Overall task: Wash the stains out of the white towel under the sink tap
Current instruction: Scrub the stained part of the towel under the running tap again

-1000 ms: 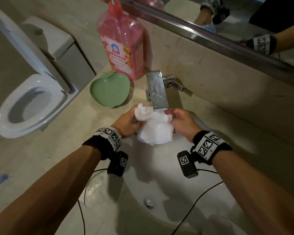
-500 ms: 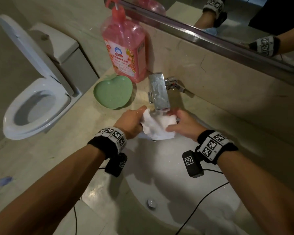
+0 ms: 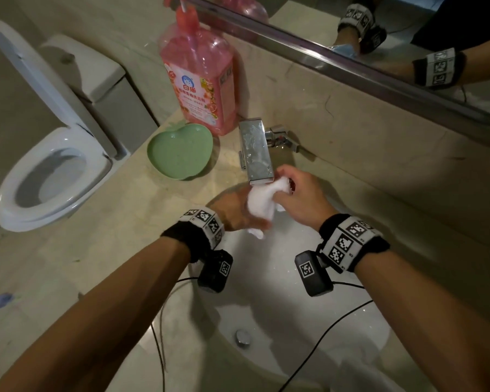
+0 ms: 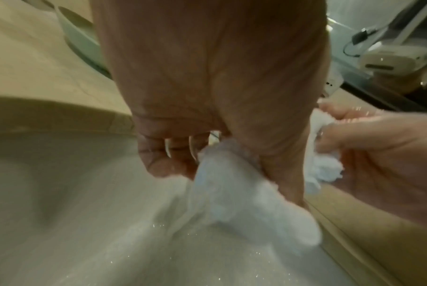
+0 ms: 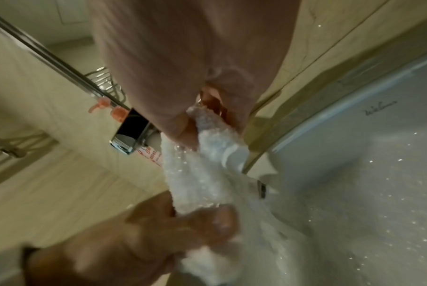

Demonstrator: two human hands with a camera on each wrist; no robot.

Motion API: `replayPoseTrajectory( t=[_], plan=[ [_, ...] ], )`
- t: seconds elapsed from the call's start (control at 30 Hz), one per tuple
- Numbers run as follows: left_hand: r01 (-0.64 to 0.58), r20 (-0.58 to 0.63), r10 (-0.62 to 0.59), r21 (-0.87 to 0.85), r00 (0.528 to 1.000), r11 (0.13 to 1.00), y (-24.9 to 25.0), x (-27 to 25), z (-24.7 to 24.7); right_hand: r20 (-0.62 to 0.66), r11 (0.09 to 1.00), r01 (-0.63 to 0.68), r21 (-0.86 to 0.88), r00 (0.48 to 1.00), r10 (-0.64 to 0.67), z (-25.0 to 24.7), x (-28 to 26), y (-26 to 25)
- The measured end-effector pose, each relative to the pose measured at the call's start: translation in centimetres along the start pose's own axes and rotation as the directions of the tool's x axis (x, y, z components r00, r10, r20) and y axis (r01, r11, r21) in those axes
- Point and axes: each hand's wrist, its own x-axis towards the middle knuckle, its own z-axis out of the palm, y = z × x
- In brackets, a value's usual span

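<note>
At the counter's back edge sits a glossy green heart-shaped dish [image 3: 179, 149]. My left hand [image 3: 232, 212] and right hand [image 3: 300, 198] both clench the soaked, nubbly white towel [image 3: 262, 205] beneath the square chrome tap [image 3: 255, 151], over the basin [image 3: 280, 292].

Tap [image 3: 256, 154] spout overhangs directly above both hands [image 3: 300, 199]. Green dish [image 3: 178, 151] and pink bottle [image 3: 198, 80] block far-left. Sink basin [image 3: 280, 306] open below the wrists.
</note>
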Motion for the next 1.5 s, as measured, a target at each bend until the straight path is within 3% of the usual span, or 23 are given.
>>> replayPoseTrajectory(
  t=[0.1,0.23,0.33,0.4,0.53,0.63,0.7,0.77,0.93,1.03,1.1,1.13,1.2,1.23,1.3,1.37,1.43,1.5],
  plan=[
    [0.024,0.038,-0.029,0.110,0.999,0.994,0.3,0.8,0.3,-0.013,1.000,0.001,-0.008,1.000,-0.001,-0.6,-0.1,-0.1],
    [0.112,-0.159,-0.078,0.217,0.984,0.970,-0.5,0.9,0.1,0.137,0.993,-0.121,-0.008,0.983,0.121,-1.3,-0.3,0.7],
    [0.097,-0.212,-0.030,0.315,0.977,0.944,-0.5,1.1,-0.4,0.328,0.899,-0.390,0.201,0.891,0.314,0.0,0.3,0.8],
    [0.082,-0.155,-0.026,0.369,0.988,0.926,-0.2,1.1,-0.6,0.395,0.876,-0.449,0.175,0.847,0.355,1.2,1.1,0.6],
    [0.066,-0.055,-0.044,0.507,0.998,0.859,0.5,1.6,-0.8,0.312,0.954,-0.271,-0.129,0.902,0.298,2.6,2.5,0.8],
    [0.070,-0.055,-0.047,0.596,0.997,0.800,0.6,2.3,-0.5,0.290,0.878,-0.033,-0.477,0.937,0.193,3.0,3.1,0.9],
    [0.153,-0.098,-0.118,0.607,0.988,0.780,0.4,3.0,-0.2,0.302,0.808,0.099,-0.581,0.948,0.101,3.2,3.2,1.1],
    [0.192,-0.098,-0.167,0.578,0.981,0.793,0.1,3.7,0.1,0.302,0.741,0.146,-0.655,0.950,0.080,3.5,3.2,1.5],
    [0.121,-0.032,-0.129,0.629,0.991,0.768,-0.6,4.0,1.2,0.271,0.644,0.189,-0.741,0.962,0.029,3.9,3.0,2.0],
    [0.137,-0.007,-0.167,0.607,0.986,0.783,0.1,4.0,1.1,0.266,0.587,0.208,-0.782,0.964,0.012,4.2,2.9,2.1],
    [0.154,-0.018,-0.175,0.572,0.984,0.806,0.5,3.8,0.0,0.267,0.645,0.165,-0.746,0.962,0.063,3.9,3.0,2.3],
    [0.168,-0.024,-0.184,0.537,0.983,0.826,0.3,3.7,-0.4,0.295,0.721,0.134,-0.680,0.950,0.101,3.5,3.1,2.3],
    [0.143,0.049,-0.180,0.419,0.982,0.897,-0.6,3.3,-0.8,0.367,0.903,-0.012,-0.430,0.911,0.187,2.4,3.1,2.0],
    [0.135,0.091,-0.181,0.378,0.979,0.916,-1.0,2.8,-1.1,0.386,0.941,-0.115,-0.318,0.891,0.239,1.9,2.9,1.9],
    [0.142,0.065,-0.171,0.317,0.983,0.938,-1.5,1.6,-1.6,0.377,0.943,-0.241,-0.229,0.871,0.314,1.2,2.7,2.0],
    [0.130,-0.055,-0.120,0.255,0.991,0.958,-1.9,0.5,-2.0,0.374,0.944,-0.308,-0.118,0.867,0.329,1.0,2.7,2.3],
    [0.123,-0.131,-0.097,0.201,0.987,0.972,-2.4,-0.4,-2.2,0.375,0.952,-0.305,0.012,0.884,0.279,1.3,2.4,2.1],
    [0.138,-0.120,-0.120,0.151,0.985,0.979,-2.8,-1.3,-2.3,0.329,0.987,-0.143,0.073,0.938,0.112,1.9,2.4,1.5]
  ],
)
